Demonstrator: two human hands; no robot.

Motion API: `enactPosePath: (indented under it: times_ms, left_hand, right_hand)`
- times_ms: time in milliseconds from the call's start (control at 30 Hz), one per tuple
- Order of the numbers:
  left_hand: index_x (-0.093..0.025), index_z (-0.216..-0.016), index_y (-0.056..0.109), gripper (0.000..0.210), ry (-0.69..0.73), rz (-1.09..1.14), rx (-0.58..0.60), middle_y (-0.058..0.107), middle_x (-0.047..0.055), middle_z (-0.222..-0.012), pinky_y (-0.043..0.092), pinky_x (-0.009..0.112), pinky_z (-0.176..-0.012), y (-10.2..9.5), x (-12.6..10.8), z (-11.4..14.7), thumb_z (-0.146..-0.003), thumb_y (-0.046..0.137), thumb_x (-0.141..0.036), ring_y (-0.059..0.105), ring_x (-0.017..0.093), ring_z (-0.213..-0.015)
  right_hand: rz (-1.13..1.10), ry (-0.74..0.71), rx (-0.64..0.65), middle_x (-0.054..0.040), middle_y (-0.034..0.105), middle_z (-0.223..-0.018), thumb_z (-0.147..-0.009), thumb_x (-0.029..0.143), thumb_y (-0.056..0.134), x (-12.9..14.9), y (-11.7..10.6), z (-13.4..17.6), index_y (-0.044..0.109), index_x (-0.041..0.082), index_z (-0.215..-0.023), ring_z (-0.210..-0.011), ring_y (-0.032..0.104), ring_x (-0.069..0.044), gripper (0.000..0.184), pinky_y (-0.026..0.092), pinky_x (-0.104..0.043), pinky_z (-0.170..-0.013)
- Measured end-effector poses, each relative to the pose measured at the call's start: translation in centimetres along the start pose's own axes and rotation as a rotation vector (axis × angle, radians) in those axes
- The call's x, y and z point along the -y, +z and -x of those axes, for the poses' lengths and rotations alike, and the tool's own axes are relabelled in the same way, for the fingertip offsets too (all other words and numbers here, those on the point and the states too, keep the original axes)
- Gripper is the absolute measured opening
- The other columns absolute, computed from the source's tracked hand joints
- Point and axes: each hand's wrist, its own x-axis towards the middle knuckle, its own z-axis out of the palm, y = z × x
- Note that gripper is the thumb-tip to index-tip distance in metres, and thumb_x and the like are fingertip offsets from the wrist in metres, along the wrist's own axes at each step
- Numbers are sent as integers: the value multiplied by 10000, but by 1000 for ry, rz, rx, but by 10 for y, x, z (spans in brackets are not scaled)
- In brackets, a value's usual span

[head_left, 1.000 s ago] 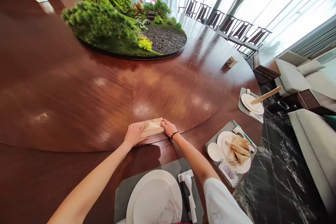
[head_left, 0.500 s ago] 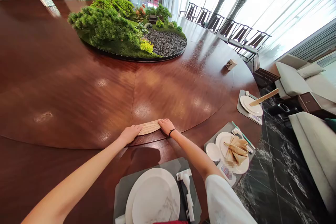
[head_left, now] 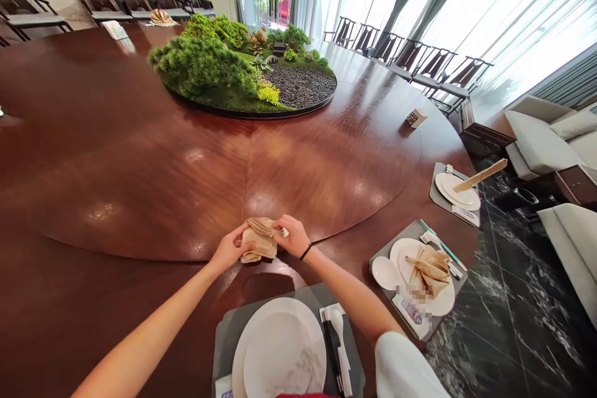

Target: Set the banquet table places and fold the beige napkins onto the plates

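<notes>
A beige cloth napkin (head_left: pixel 261 242), folded in pleats, is held up just above the edge of the turntable. My left hand (head_left: pixel 232 247) grips its left side, thumb in front. At its upper right, my right hand (head_left: pixel 291 236) pinches the pleated part, with a dark band on the wrist. A small white bit shows at the right fingertips; I cannot make out what it is. Nearer to me, stacked white plates (head_left: pixel 280 348) lie on a grey placemat (head_left: pixel 226 342), with black chopsticks (head_left: pixel 332 348) and a white spoon (head_left: pixel 339 326) to their right.
To the right, another setting has a fan-folded napkin (head_left: pixel 428 268) on its plate; beyond it stands a rolled napkin (head_left: pixel 480 175). A miniature garden (head_left: pixel 242 74) fills the centre of the round wooden table (head_left: pixel 186 168). A small white box (head_left: pixel 416 117) stands at the right.
The napkin has gone from a flat pleated strip stretched between both hands to a raised, bunched fold. My hands have come closer together. The view has shifted slightly.
</notes>
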Motion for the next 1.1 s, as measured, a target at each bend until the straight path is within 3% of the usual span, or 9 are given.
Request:
enactPosePath:
  times_ms: [100,267,400,500,567,700,800,933,1100]
  left_hand:
    - [-163,-1395,410,766,9,211,-108,669,98,-1148,546,323,-768,17,6,1,-699,677,-338,660,194,-872]
    - [-140,-1331,512,693,8,-43,-161,711,22,-859,477,248,-544,17,10,8,-644,590,-175,558,123,-571]
    - [-126,-1373,452,690,-44,138,-68,712,65,-985,526,283,-614,11,7,13,-709,580,-265,619,152,-672]
    - [-167,-1386,425,644,-85,326,0,659,98,-1188,561,353,-755,13,5,12,-802,531,-418,661,219,-923]
    - [-177,-1372,437,690,-52,284,-30,605,99,-1289,544,371,-854,18,7,7,-753,612,-426,621,252,-1074]
    - [-165,-1363,420,747,-100,275,-71,590,116,-1310,531,384,-893,25,26,-8,-661,654,-272,584,270,-1145]
    - [-159,-1340,403,722,-190,322,30,628,120,-1243,537,374,-859,25,42,-22,-642,586,-161,621,248,-1078]
    - [-127,-1259,433,637,-132,-31,10,624,127,-1189,487,371,-926,28,54,-35,-640,583,-122,604,232,-1071]
    - [-131,-1253,460,455,114,-863,-185,520,201,-1262,388,478,-964,44,52,-22,-804,507,-188,482,308,-1165]
  right_hand:
    - [130,-67,31,-26,594,-838,-823,220,566,19,40,23,638,229,-891,-860,537,-166,99,448,-287,-802]
    - [178,22,4,-48,587,-870,-869,228,519,19,88,55,621,260,-961,-879,538,-197,141,469,-322,-785]
    - [134,32,-27,-77,601,-982,-894,282,503,17,91,67,583,262,-1127,-953,530,-224,247,464,-369,-846]
    - [201,-14,58,-98,584,-1125,-861,355,569,13,87,68,515,264,-1256,-1036,505,-252,409,442,-406,-892]
    - [297,-28,118,-106,559,-1211,-848,338,583,4,84,64,479,263,-1296,-1077,488,-266,466,422,-424,-903]
    - [436,63,73,-103,543,-1280,-842,150,525,-34,77,47,548,222,-1176,-1159,459,-247,343,373,-409,-954]
    - [374,-109,159,-60,613,-1197,-866,140,508,-71,75,33,614,221,-1005,-1187,465,-197,192,330,-366,-1018]
    - [295,-337,360,-23,681,-1041,-909,160,461,-111,82,21,646,231,-928,-1058,561,-149,199,347,-338,-1025]
    - [196,-314,335,-58,661,-1136,-922,207,465,-134,90,22,645,210,-1046,-1123,561,-135,219,414,-306,-1010]
